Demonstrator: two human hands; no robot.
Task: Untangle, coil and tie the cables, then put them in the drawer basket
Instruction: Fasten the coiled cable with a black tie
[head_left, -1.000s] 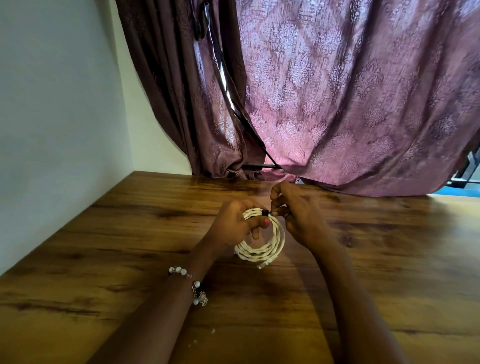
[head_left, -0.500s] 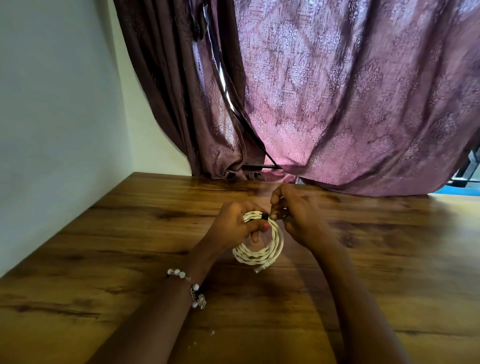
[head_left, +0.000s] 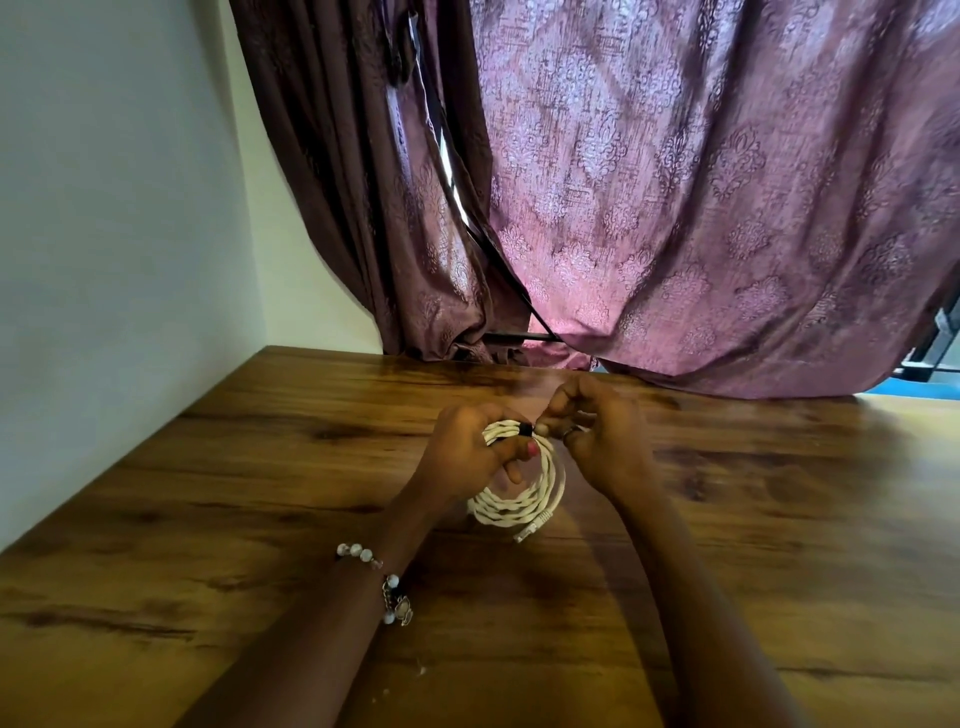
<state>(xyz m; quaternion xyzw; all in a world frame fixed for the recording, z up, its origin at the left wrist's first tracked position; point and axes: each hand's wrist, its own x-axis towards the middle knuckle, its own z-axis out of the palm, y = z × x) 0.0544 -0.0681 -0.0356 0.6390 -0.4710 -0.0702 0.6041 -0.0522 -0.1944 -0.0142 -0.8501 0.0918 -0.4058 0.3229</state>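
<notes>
A white braided cable (head_left: 524, 506) is wound into a coil and held upright just above the wooden table (head_left: 260, 493). One plug end sticks out at the coil's bottom right. A black tie (head_left: 525, 429) wraps the top of the coil. My left hand (head_left: 467, 452) grips the coil's upper left part, thumb across the strands. My right hand (head_left: 597, 441) pinches at the black tie from the right, fingers curled. The drawer basket is not in view.
A purple patterned curtain (head_left: 701, 208) hangs over the table's far edge. A white wall (head_left: 104, 234) runs along the table's left side. A beaded bracelet (head_left: 389, 587) sits on my left wrist.
Both hands stay at the coil's top. The right hand's fingers have shifted slightly at the black tie; the coil hangs in nearly the same place.
</notes>
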